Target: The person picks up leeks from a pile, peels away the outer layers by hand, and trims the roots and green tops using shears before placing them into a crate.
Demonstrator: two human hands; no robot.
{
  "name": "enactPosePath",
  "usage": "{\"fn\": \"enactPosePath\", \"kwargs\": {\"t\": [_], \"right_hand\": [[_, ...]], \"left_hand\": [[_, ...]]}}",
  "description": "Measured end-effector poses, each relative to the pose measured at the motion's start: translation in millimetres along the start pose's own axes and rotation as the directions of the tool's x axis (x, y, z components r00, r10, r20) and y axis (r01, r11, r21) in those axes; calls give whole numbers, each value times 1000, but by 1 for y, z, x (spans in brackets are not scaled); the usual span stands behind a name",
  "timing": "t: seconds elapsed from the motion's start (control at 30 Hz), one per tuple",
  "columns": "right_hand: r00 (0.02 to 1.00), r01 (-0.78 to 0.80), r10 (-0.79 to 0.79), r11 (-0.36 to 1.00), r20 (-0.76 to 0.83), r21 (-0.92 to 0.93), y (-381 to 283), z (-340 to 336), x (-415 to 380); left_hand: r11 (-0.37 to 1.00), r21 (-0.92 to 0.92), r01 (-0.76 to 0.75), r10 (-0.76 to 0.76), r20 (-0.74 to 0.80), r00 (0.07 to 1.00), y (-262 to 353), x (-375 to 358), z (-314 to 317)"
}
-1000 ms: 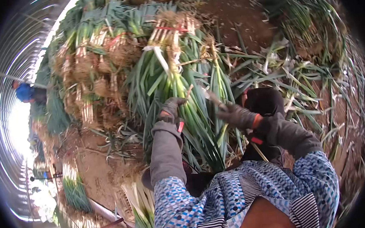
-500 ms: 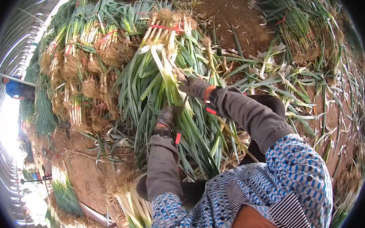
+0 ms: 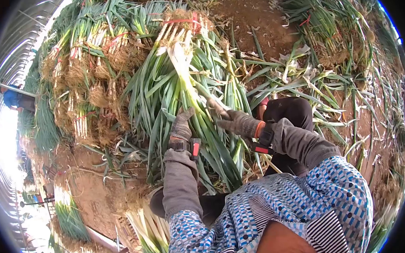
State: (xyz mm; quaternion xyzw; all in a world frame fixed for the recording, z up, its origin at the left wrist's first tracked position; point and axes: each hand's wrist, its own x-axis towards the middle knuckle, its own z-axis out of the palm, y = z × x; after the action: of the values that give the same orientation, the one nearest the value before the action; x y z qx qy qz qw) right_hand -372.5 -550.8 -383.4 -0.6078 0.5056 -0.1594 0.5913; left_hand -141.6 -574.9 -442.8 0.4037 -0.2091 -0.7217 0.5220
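A large bundle of leeks (image 3: 156, 94) lies in front of me, its roots at the far end under a red tie (image 3: 180, 21). On top of it rest a few paler leeks (image 3: 180, 63), white stalks pointing away from me. My left hand (image 3: 182, 123), in a grey glove, lies against the green leaves on the left with its fingers stretched out. To the right, my gloved right hand (image 3: 240, 123) hovers over or touches the leaves, fingers apart, and grips nothing that I can see. Both wrists carry dark bands with a red patch.
Tied leek bundles (image 3: 99, 63) are stacked at the left, roots towards me. Another pile (image 3: 329, 30) stands at the far right. Loose trimmed leaves (image 3: 301, 78) litter the soil (image 3: 256, 16). White-stalked leeks (image 3: 148, 227) lie near my left knee. A person in blue (image 3: 11, 97) is at the far left.
My right hand has drawn back from the pale stalks, down and to the right, and its fingers have spread. My left hand has shifted slightly up and its fingers have straightened.
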Motion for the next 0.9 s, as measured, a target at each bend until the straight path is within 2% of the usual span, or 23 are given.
{"fn": "enactPosePath", "kwargs": {"t": [0.03,0.07,0.13,0.17,0.2,0.23,0.27,0.33,0.37,0.4,0.47,0.5,0.53,0.57,0.6,0.63,0.67,0.7,0.73,0.77,0.8,0.87,0.9], "right_hand": [[998,-59,60,997,-28,44,3,-1,1],[998,-40,38,998,-45,-47,4,-4,2],[998,-62,62,992,1,110,0,-6,-3],[999,-43,33,952,36,304,-2,-6,-1],[998,-28,-5,874,68,485,-2,-5,2],[987,-68,-60,683,149,728,-4,-2,3],[978,-112,-66,638,200,762,2,-3,1],[950,-197,-102,536,295,821,6,-5,2],[967,-186,-30,587,251,788,-12,-9,-16],[978,-185,43,636,205,750,-31,-13,-35],[978,-195,85,696,189,691,-5,-13,-21],[982,-180,67,626,177,759,1,-10,-20],[989,-137,54,687,138,714,10,-7,-10],[994,-95,39,744,100,662,19,-1,3],[998,-56,22,794,64,606,23,3,10],[994,-102,74,854,76,510,4,-3,-5],[996,-86,71,866,50,493,-7,-4,-11],[997,-71,70,876,22,478,-14,-3,-16],[997,-64,74,884,-5,463,-16,1,-20],[1000,-13,26,846,-16,533,-4,10,-11],[999,-12,35,887,-40,462,-4,11,-11],[994,-3,38,948,-103,317,-9,8,-10],[993,-81,105,946,-61,314,-5,7,-9]], "left_hand": [[998,-22,52,-53,-24,998,3,-8,9],[997,-56,57,-59,-25,998,3,-15,20],[990,-125,70,-73,-25,997,3,-27,43],[992,40,122,-119,-61,991,9,-34,53],[987,121,106,-91,-117,989,5,-47,67],[989,53,139,-137,-44,990,-10,-39,62],[985,-9,175,-175,30,984,-18,-35,62],[992,44,122,-122,14,992,-16,-42,54],[992,70,100,-101,6,995,-8,-51,61],[966,229,120,-76,-191,979,4,-59,68],[972,229,54,-4,-214,977,30,-66,65],[962,232,142,-117,-115,986,45,-57,49],[907,411,91,36,-291,956,51,-40,38],[812,578,77,218,-424,879,54,-20,27],[686,720,105,410,-501,762,56,-12,21],[304,930,206,667,-362,651,62,-24,38],[-118,928,353,822,-108,559,68,-36,56],[259,953,154,578,-281,766,71,-23,53],[199,975,93,467,-178,866,64,-9,56],[500,855,139,206,-274,940,54,-28,84],[702,649,294,-72,-346,935,45,-48,114],[905,399,146,-102,-129,986,0,-6,56],[914,372,160,-116,-137,984,-5,-6,54]]}}
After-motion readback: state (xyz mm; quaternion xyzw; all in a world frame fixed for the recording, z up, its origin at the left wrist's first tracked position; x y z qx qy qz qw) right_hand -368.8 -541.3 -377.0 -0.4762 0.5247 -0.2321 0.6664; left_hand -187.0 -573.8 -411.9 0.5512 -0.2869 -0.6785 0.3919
